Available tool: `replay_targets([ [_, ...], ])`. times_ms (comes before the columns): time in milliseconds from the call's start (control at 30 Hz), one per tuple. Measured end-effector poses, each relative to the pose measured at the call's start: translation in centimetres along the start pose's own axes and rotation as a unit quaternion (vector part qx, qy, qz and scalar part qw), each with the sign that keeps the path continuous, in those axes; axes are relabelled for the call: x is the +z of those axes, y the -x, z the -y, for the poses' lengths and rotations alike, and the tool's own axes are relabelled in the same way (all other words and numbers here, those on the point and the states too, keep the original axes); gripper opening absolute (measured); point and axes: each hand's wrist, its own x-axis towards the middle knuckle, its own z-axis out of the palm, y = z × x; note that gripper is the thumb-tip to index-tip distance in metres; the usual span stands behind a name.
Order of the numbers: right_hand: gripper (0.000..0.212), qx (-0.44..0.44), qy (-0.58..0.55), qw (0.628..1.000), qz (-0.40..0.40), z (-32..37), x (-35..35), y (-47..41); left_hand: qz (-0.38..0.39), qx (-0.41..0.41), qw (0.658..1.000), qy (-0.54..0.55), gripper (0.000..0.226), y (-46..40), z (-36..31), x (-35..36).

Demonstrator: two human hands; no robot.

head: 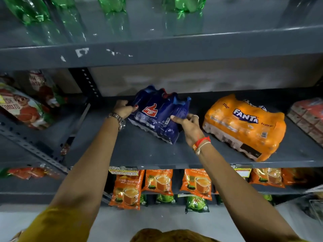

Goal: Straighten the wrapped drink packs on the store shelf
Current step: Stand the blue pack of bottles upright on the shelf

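A blue shrink-wrapped Thums Up pack (155,116) lies skewed on the middle grey shelf (139,154), its near corner turned towards the front right. My left hand (123,109) grips the pack's left side, thumb on top. My right hand (187,124) clutches the wrap at the pack's right edge. To the right, an orange Fanta pack (244,126) rests at an angle on the same shelf, untouched by either hand.
Green bottles (111,4) stand on the shelf above. Tomato ketchup pouches (19,109) fill the left bay. A red wrapped pack (307,117) sits at the far right. Orange tea packets (127,187) hang below the shelf edge.
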Motion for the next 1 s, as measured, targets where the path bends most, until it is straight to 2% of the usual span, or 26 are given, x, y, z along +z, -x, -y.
replay_targets([
  [100, 0.054, -0.084, 0.090, 0.992, 0.039, -0.7, -0.3, 0.4, -0.050, 0.041, 0.995, 0.076, 0.027, 2.1, 2.6, -0.6],
  [200, 0.065, -0.128, 0.197, 0.969, 0.080, -1.2, -0.9, 0.6, -0.082, 0.072, 0.980, 0.165, 0.037, 5.0, 5.2, -0.5],
  [400, 0.067, -0.181, 0.301, 0.933, 0.081, -2.8, -0.9, 0.3, -0.136, 0.039, 0.974, 0.177, 0.048, 8.3, 7.8, 0.9],
  [500, 0.066, -0.152, 0.196, 0.965, 0.085, -2.3, -1.4, -0.1, -0.139, 0.041, 0.980, 0.138, 0.050, 8.9, 7.4, 1.1],
  [567, 0.057, -0.131, 0.096, 0.984, 0.078, -1.2, -1.4, -0.6, -0.157, 0.030, 0.977, 0.144, 0.054, 10.0, 6.8, 1.5],
  [633, 0.050, -0.106, 0.054, 0.990, 0.078, 0.0, -0.8, -1.4, -0.187, 0.036, 0.968, 0.164, 0.047, 11.4, 6.5, 2.3],
  [700, 0.029, -0.083, 0.069, 0.988, 0.108, 0.5, -0.1, -2.0, -0.141, 0.058, 0.972, 0.180, 0.039, 13.0, 6.5, 3.5],
  [767, 0.020, -0.062, 0.102, 0.983, 0.138, 0.2, 0.5, -2.2, -0.028, 0.044, 0.968, 0.247, 0.044, 13.9, 6.1, 4.2],
  [833, 0.022, -0.056, 0.112, 0.985, 0.122, -0.3, 0.8, -2.2, 0.030, -0.013, 0.942, 0.334, 0.045, 14.0, 5.1, 3.9],
  [933, 0.037, -0.080, 0.106, 0.988, 0.077, -1.4, 0.9, -1.3, 0.057, -0.067, 0.946, 0.311, 0.046, 12.7, 4.4, 1.8],
  [1000, 0.040, -0.138, 0.151, 0.979, 0.025, -3.1, 0.8, 0.0, 0.137, -0.042, 0.946, 0.291, 0.054, 11.2, 4.2, 0.0],
])
